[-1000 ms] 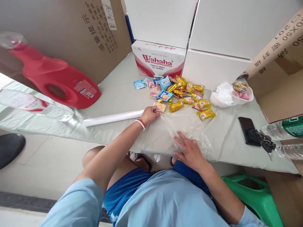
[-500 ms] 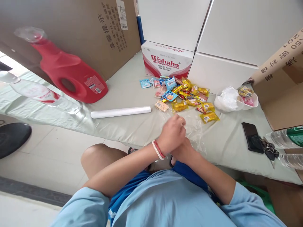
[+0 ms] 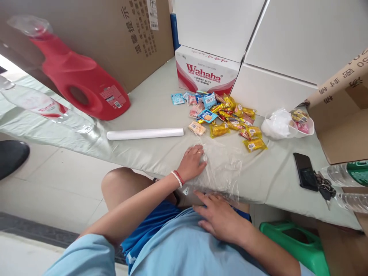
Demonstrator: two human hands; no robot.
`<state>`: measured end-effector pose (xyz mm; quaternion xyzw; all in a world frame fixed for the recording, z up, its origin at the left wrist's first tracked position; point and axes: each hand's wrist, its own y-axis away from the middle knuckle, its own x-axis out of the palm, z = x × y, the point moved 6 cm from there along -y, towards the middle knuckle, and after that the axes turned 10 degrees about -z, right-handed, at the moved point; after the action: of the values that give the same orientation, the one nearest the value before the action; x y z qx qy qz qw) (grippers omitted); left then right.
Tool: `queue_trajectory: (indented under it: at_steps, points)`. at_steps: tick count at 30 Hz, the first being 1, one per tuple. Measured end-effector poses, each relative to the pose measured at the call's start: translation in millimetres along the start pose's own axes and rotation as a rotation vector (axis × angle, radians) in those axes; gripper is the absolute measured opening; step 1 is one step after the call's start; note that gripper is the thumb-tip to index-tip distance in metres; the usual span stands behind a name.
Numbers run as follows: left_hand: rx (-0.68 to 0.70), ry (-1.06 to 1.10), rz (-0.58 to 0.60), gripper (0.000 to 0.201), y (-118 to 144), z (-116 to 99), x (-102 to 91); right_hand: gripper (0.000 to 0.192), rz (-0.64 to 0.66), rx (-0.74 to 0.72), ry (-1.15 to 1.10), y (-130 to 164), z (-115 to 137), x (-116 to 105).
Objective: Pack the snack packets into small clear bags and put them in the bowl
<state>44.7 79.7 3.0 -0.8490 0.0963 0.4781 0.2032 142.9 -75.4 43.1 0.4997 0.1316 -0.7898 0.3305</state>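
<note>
Two bare hands work at the near edge of the table (image 3: 149,111), both at a clear plastic bag (image 3: 222,168) that lies flat on it, just in front of the pile of snack packets (image 3: 227,119). The left hand (image 3: 191,164) reaches in from the left with its forearm slanting up from the knee, wrist bent and bearing a red and white bracelet (image 3: 178,178); its fingers curl on the bag's left edge, though whether they pinch the film or only press it down cannot be told. The right hand (image 3: 221,218) lies lower, below the bag's near edge, palm down and fingers spread loosely, holding nothing, fingertips at the table's rim. A white roll (image 3: 145,133) lies left of the bag, beyond the left hand.
</note>
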Motion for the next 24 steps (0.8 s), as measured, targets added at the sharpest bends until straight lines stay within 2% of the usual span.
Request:
queue_trajectory:
  at_steps: [1,3,6,8,11,13,16,18,20,22,24]
  points:
    - [0.037,-0.019,0.001,0.044,6,-1,1.1,0.036,-0.011,-0.011,-0.086,2,0,-10]
    - [0.078,-0.076,0.002,0.062,14,-4,2.8,0.039,-0.133,0.06,-0.164,-5,-12,-36]
    - [0.107,-0.142,0.021,0.07,17,-9,5.0,0.048,-0.391,0.249,0.022,-34,-48,-62]
    - [0.097,-0.172,0.015,0.07,17,-9,4.0,0.055,-0.451,0.359,0.211,-54,-78,-59]
    - [0.058,-0.206,-0.023,0.075,18,0,-1.9,0.06,-0.445,0.496,0.372,-65,-128,-42]
    - [0.047,-0.216,-0.035,0.077,21,8,-6.1,0.061,-0.475,0.549,0.423,-57,-158,-37]
    - [0.039,-0.216,-0.029,0.077,27,17,-10.8,0.06,-0.538,0.568,0.454,-37,-188,-46]
    - [0.025,-0.216,-0.023,0.078,29,19,-12.5,0.058,-0.588,0.567,0.448,-30,-197,-61]
    - [0.011,-0.224,-0.02,0.078,30,19,-13.1,0.055,-0.648,0.567,0.415,-36,-198,-81]
    - [0.004,-0.237,-0.016,0.078,30,19,-12.6,0.053,-0.701,0.53,0.37,-58,-193,-102]
    - [0.003,-0.249,-0.009,0.077,29,19,-11.8,0.048,-0.725,0.437,0.345,-96,-183,-121]
